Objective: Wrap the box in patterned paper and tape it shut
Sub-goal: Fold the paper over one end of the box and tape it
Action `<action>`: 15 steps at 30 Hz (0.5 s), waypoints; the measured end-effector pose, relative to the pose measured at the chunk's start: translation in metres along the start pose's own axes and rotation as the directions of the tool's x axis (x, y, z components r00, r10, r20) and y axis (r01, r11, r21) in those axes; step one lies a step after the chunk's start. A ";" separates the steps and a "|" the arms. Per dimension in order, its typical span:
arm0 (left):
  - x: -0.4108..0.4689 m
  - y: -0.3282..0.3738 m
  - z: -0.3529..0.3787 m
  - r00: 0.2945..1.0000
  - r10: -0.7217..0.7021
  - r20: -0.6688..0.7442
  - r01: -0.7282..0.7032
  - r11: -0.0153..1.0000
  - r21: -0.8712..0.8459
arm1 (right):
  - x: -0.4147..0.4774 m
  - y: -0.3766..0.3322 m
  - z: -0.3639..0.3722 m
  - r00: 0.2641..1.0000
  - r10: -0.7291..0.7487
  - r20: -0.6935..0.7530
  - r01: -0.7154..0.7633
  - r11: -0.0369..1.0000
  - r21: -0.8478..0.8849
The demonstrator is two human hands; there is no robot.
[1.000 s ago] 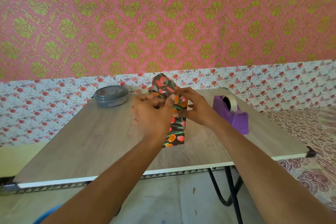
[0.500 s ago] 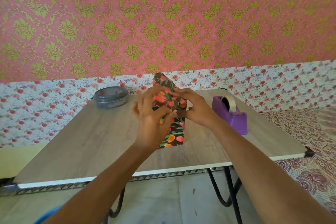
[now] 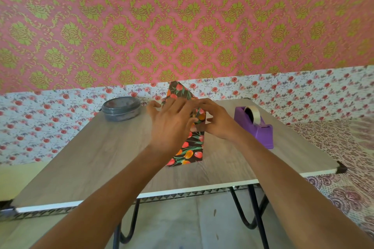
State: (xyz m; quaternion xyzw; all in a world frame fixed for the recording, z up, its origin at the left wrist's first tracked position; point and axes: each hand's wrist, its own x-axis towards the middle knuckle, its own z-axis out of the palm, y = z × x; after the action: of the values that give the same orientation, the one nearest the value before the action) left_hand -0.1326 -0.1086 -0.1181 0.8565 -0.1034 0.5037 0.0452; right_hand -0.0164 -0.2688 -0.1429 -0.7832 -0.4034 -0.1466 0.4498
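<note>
A wall [image 3: 182, 26] papered in pink with green damask motifs filled the upper half of the head view, and below it ran a white floral band [image 3: 40, 127] dotted with red roses. In front of these stood a wood-grain table [image 3: 91, 157] with a white edge and black hairpin legs, and a patterned cloth [image 3: 344, 157] lay off to its right.

The box [image 3: 190, 151] sat near the middle of the tabletop, lengthwise away from the person, covered in dark patterned paper [image 3: 178, 90] printed with red and orange tulips. The near end of the paper lay flat against the box, while at the far end a pointed flap stood up above the hands.

The left hand [image 3: 172, 125] lay over the top of the box with its fingers spread and nearly straight, pressing the paper down rather than gripping it. The right hand [image 3: 218, 121] met it from the right side, its fingers curved over the top and its thumb below, pinching a fold of the paper between them.

A purple tape dispenser [image 3: 257, 133] stood on the table just right of the right hand, apart from the box. A round grey tin [image 3: 121, 108] with its lid on sat at the far left corner, well clear of the hands. A roll of tape [image 3: 252, 114] sat upright in the dispenser
</note>
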 end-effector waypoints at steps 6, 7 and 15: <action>0.011 0.000 -0.002 0.980 -0.195 -0.047 0.186 0.970 -0.158 | 0.001 -0.002 -0.004 0.998 0.044 0.039 -0.046 0.998 0.052; 0.012 -0.001 -0.001 0.965 -0.262 -0.015 0.253 0.941 -0.224 | 0.001 -0.003 -0.004 0.998 0.054 0.042 -0.056 0.997 0.059; 0.022 0.013 -0.005 0.875 -0.484 0.024 0.462 0.818 -0.344 | 0.000 -0.005 -0.006 0.997 0.066 0.049 -0.067 0.997 0.028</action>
State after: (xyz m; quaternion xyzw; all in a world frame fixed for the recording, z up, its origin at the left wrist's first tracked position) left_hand -0.1292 -0.1234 -0.0971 0.8177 0.0288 0.4783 0.3188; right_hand -0.0195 -0.2723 -0.1365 -0.7928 -0.3899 -0.1067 0.4561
